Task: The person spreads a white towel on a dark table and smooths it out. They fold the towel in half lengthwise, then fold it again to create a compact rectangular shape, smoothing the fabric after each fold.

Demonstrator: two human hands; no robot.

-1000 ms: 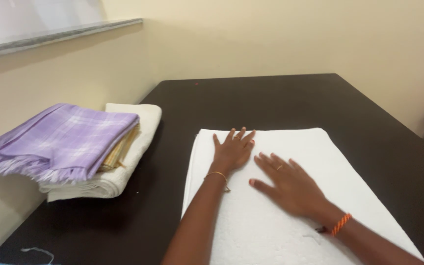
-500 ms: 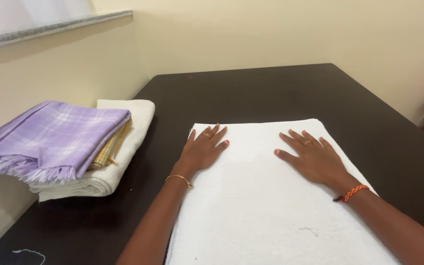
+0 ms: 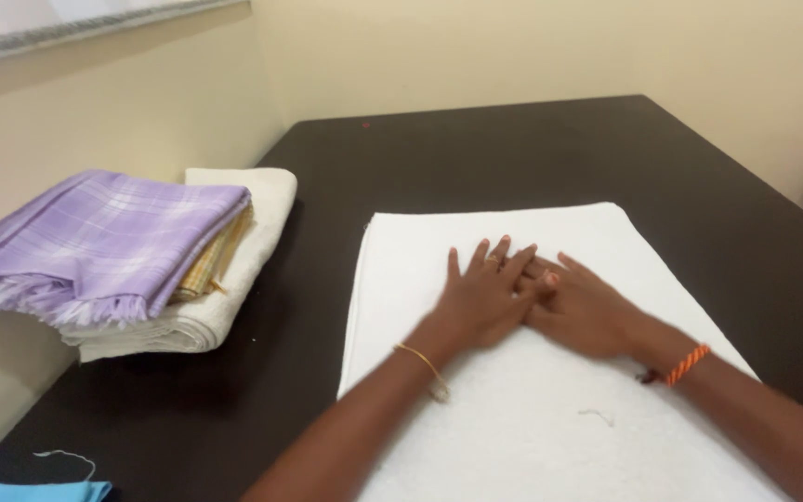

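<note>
A white towel (image 3: 550,428) lies spread flat on the dark table (image 3: 513,149). My left hand (image 3: 485,297) rests palm down on the towel's middle, fingers apart, a thin gold bangle on the wrist. My right hand (image 3: 587,311) lies flat beside it, and the fingertips of the two hands touch or overlap. An orange band circles my right wrist. Neither hand holds anything.
At the table's left edge sits a stack of folded cloths (image 3: 141,270): a purple checked one on top, a yellowish one under it, a cream towel at the bottom. A light blue cloth corner (image 3: 30,490) shows at the bottom left. Cream walls bound the table.
Both hands slid inward across the towel from its left and right sides and now meet at the middle. The camera view shifted slightly.
</note>
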